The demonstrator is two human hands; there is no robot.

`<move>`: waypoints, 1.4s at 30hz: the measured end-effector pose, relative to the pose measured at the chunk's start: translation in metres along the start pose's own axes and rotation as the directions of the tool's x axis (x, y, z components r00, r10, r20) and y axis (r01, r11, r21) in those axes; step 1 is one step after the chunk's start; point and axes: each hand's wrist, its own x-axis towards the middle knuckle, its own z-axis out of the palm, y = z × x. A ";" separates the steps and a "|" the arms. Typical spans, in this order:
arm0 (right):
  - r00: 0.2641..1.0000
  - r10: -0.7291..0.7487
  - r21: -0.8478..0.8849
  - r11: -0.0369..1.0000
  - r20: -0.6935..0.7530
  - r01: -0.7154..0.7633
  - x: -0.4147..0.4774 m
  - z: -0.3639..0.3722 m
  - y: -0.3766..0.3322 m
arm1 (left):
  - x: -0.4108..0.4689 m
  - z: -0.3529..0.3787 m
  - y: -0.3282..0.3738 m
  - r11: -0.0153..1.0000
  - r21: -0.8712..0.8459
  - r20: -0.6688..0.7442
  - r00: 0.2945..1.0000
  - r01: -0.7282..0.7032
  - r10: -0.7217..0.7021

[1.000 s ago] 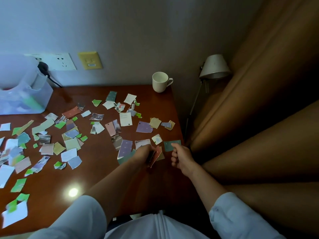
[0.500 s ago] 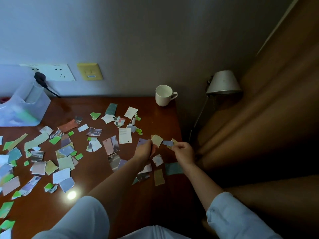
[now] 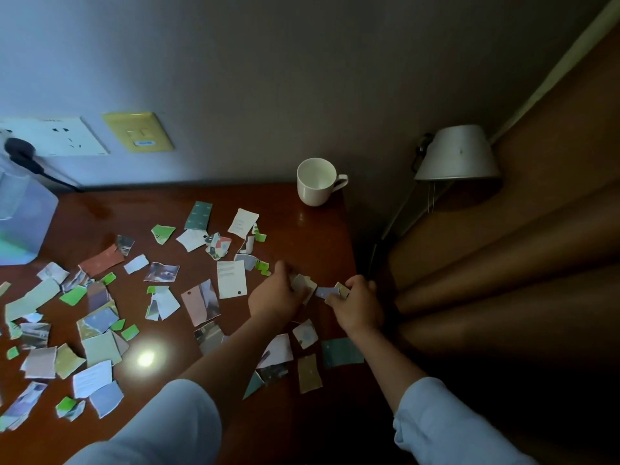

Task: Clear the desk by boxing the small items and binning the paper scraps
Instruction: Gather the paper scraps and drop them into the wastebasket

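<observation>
A lilac scrap [image 3: 327,292] and a beige scrap [image 3: 304,284] sit side by side just right of the frame's centre, each at the fingertips of one hand. The right grip [image 3: 359,307] pinches the lilac scrap by its right end, with a small tan piece tucked against it. The left grip [image 3: 275,297] is curled round the beige scrap, which sticks out of it toward the right; the two hands are close together but apart. Below them on the bench [image 3: 312,236] lie a teal scrap [image 3: 342,352], just under the right wrist, and an olive scrap [image 3: 309,373] beside it. The other paper scraps [image 3: 100,350] are strewn over the centre and left of the bench, white, green, pink and printed. A white mug [image 3: 317,182] stands at the bench's far right corner, well above the hands. A translucent container [image 3: 20,226] is at the left edge, wall sockets [image 3: 50,135] at upper left, and a lamp [image 3: 458,154] at right before a brown curtain [image 3: 520,263].
</observation>
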 end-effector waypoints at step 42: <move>0.829 -0.366 -0.300 0.807 0.423 0.509 -0.048 -0.012 0.028 | -0.063 0.013 -0.006 0.962 0.252 0.188 0.981 -0.104 0.056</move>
